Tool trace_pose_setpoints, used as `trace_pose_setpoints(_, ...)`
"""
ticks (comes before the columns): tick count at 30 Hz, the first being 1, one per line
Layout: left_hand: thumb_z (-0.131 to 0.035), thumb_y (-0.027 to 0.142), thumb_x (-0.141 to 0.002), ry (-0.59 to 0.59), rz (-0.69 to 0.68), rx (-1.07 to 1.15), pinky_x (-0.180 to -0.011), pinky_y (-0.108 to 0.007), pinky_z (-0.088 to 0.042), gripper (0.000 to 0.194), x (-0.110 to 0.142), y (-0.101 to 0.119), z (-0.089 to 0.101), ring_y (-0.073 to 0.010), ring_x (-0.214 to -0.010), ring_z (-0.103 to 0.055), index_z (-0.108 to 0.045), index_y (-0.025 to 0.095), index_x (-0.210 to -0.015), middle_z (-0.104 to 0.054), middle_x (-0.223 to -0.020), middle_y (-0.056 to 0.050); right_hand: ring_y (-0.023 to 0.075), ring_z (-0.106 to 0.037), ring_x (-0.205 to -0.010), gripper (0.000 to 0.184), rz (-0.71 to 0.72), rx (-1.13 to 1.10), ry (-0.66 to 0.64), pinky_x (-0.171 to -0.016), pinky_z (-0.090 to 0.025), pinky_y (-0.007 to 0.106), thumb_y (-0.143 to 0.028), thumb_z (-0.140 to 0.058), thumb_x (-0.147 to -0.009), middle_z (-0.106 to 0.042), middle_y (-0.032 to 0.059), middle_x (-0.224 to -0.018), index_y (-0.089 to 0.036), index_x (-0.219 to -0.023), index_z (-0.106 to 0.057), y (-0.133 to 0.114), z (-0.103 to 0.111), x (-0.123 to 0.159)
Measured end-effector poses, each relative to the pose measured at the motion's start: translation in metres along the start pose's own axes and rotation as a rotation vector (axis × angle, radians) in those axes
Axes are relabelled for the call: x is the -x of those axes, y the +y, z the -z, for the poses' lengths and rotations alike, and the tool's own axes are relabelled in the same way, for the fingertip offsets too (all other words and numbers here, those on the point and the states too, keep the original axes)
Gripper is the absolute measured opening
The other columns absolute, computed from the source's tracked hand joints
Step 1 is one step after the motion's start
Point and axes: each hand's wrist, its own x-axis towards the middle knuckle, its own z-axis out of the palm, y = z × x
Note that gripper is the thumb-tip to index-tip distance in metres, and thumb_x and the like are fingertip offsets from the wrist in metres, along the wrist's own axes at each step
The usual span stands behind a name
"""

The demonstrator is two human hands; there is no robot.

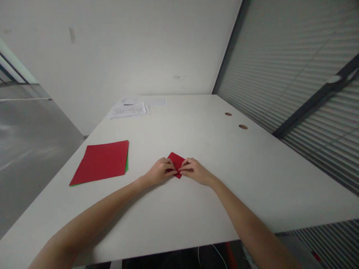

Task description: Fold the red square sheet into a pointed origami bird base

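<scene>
A small folded piece of red paper [176, 160] lies on the white table [196, 201] in front of me. My left hand [159, 170] pinches its left side with curled fingers. My right hand [194, 170] pinches its right side, fingertips meeting those of the left near the paper's lower corner. Both hands rest on the tabletop and cover the paper's near part.
A stack of red sheets [102, 161] with a green sheet's edge [127, 163] showing beneath lies to the left. White printed papers [129, 110] lie at the far end by the wall. Two round cable holes [242, 127] sit at the right, near slatted blinds [294, 82].
</scene>
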Motion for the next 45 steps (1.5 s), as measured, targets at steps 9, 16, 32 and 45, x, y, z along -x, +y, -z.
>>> trace_pose_setpoints(9,-0.064,0.038,-0.089,-0.064,-0.104,-0.022,-0.092,-0.037,-0.053,0.029,0.004,0.002,0.004,-0.0223,-0.103,-0.064,-0.069,0.016,-0.106,-0.066,-0.116,-0.013,0.0203,-0.059,-0.093,0.016,0.033,0.071,-0.001,-0.09,-0.045,0.038,-0.028,-0.062,-0.091,-0.071,0.0057,-0.097,-0.025,-0.087,-0.077,0.016,0.017,0.0)
trace_pose_setpoints(16,-0.06,0.033,-0.091,-0.169,-0.253,-0.066,-0.095,-0.038,-0.048,0.032,0.004,0.001,0.014,-0.0239,-0.109,-0.059,-0.066,0.016,-0.116,-0.063,-0.115,-0.014,0.0235,-0.058,-0.1,0.02,-0.073,0.036,0.078,-0.095,-0.043,0.041,-0.037,-0.063,-0.088,-0.073,0.0064,-0.098,-0.023,-0.083,-0.076,0.027,0.034,0.008)
trace_pose_setpoints(32,-0.059,0.025,-0.089,0.072,0.122,-0.187,-0.088,-0.041,-0.046,0.019,0.005,0.014,-0.01,-0.0171,-0.073,-0.065,-0.067,0.018,-0.074,-0.071,-0.078,-0.004,0.0185,-0.061,-0.073,0.026,-0.255,-0.116,0.211,-0.07,-0.047,0.032,-0.038,-0.055,-0.088,-0.071,0.0051,-0.079,-0.018,-0.077,-0.069,0.013,0.0,-0.002)
trace_pose_setpoints(45,-0.062,0.033,-0.089,-0.054,0.086,-0.294,-0.086,-0.039,-0.046,0.016,-0.004,-0.022,0.019,-0.0208,-0.086,-0.068,-0.071,0.019,-0.088,-0.073,-0.098,-0.006,0.0166,-0.06,-0.071,0.019,-0.157,-0.038,0.12,-0.07,-0.044,0.029,-0.028,-0.056,-0.089,-0.07,0.0043,-0.079,-0.018,-0.079,-0.069,0.028,0.011,-0.056)
